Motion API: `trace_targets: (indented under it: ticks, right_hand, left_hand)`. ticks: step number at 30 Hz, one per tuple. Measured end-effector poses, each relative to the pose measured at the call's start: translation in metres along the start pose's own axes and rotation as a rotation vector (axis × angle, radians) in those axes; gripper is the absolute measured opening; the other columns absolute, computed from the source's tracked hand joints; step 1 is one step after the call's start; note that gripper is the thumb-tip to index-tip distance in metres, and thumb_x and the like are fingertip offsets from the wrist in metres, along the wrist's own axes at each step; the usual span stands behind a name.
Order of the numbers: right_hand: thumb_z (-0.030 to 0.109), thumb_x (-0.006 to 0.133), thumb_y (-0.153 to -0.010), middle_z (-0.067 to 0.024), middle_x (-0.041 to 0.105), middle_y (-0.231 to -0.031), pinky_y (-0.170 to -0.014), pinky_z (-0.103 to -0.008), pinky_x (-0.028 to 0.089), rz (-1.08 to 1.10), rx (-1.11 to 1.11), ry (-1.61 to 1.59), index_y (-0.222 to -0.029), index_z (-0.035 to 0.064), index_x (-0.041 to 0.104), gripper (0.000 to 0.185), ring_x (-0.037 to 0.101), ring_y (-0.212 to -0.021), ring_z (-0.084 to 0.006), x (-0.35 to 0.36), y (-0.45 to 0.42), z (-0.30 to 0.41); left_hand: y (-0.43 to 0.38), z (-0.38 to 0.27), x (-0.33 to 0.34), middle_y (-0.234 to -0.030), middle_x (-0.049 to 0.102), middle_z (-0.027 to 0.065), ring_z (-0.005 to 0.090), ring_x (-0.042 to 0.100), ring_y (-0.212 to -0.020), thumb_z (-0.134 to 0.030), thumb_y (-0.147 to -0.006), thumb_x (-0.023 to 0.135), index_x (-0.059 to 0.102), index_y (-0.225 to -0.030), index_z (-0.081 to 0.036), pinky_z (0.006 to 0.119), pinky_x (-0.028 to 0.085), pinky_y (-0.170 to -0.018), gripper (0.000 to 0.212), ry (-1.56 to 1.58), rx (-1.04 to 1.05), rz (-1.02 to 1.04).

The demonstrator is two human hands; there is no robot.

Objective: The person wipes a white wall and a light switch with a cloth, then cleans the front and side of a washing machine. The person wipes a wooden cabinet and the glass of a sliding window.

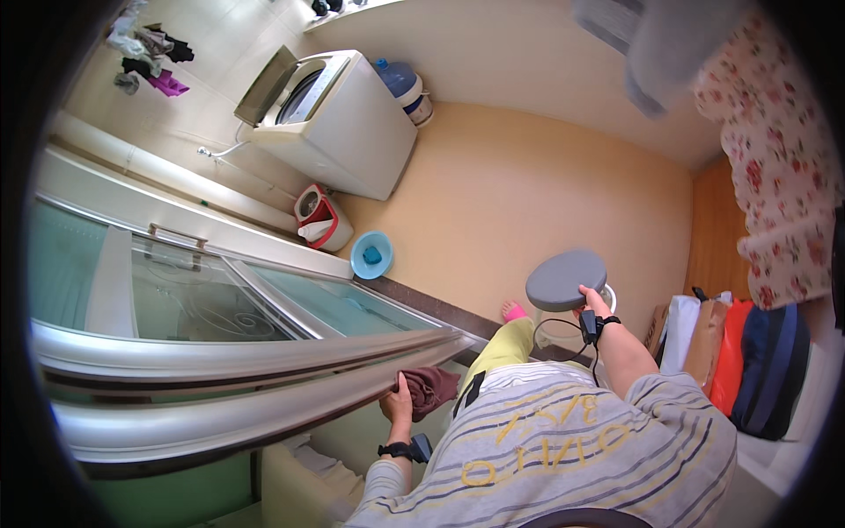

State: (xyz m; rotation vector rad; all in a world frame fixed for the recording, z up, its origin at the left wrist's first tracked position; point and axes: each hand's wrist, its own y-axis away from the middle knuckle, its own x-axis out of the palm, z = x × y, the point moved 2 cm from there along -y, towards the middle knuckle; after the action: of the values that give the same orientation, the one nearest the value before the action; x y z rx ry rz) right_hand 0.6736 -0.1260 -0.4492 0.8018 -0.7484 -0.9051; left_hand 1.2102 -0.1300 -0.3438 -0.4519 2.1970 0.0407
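Observation:
My left hand (pixel 399 401) grips a bunched maroon cloth (pixel 429 392) beside the aluminium frame of a sliding glass door (pixel 264 432). On the other side, my right hand (pixel 592 303) holds a round stool with a grey padded seat (pixel 566 280) by the edge of its seat. The thumb lies over the top of the seat, and the other fingers are mostly hidden. White stool legs show below the seat; whether they touch the floor I cannot tell. One bare foot with a pink strap (pixel 514 311) stands near the dark door sill.
A top-loading washing machine (pixel 350 132) stands with its lid raised. Near it are a blue water bottle (pixel 397 78), a red-and-white bucket (pixel 330 221) and a light-blue basin (pixel 371 255). Several bags (pixel 729 356) line the right side. Floral fabric (pixel 759 165) hangs above.

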Motion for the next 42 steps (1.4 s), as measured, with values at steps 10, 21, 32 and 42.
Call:
trace_targets:
  ticks: [10,21,32,42]
  right_hand:
    - [0.029,0.068,-0.089,-0.0097,0.059,-0.114,-0.086,-0.0324,0.051,0.101,-0.087,0.231,-0.123,0.0083,0.048,0.044,0.061,-0.098,-0.0224,0.155,-0.086,0.072]
    - [0.03,0.072,-0.087,-0.0058,0.057,-0.105,-0.084,-0.0306,0.051,0.123,-0.016,0.308,-0.117,0.0111,0.049,0.042,0.059,-0.094,-0.0187,0.287,-0.092,0.136]
    - [0.024,0.07,-0.088,-0.0092,0.058,-0.11,-0.08,-0.0325,0.054,0.12,0.035,0.572,-0.12,0.0106,0.05,0.04,0.061,-0.092,-0.0202,0.314,-0.133,0.194]
    - [0.032,0.068,-0.089,-0.0023,0.063,-0.1,-0.079,-0.0318,0.05,0.144,0.014,0.927,-0.116,0.0145,0.056,0.034,0.06,-0.087,-0.0161,0.336,-0.227,0.293]
  left_hand:
    - [0.017,-0.015,0.006,-0.095,0.07,0.0198,0.0414,0.065,-0.087,-0.041,-0.083,0.065,0.071,-0.098,-0.002,0.047,0.052,-0.077,0.042,-0.075,-0.194,-0.067]
    - [0.105,-0.048,0.017,-0.106,0.069,0.0199,0.0378,0.065,-0.099,-0.033,-0.085,0.066,0.068,-0.11,-0.001,0.044,0.05,-0.087,0.041,-0.067,-0.376,0.02]
    - [0.287,-0.082,0.125,-0.112,0.065,0.0291,0.0412,0.063,-0.103,-0.045,-0.092,0.06,0.065,-0.109,0.011,0.043,0.049,-0.089,0.059,0.138,-1.299,0.007]
    - [0.08,-0.122,0.238,-0.124,0.061,0.0176,0.0269,0.061,-0.109,-0.045,-0.097,0.055,0.056,-0.125,0.01,0.038,0.049,-0.093,0.062,1.194,-1.397,0.059]
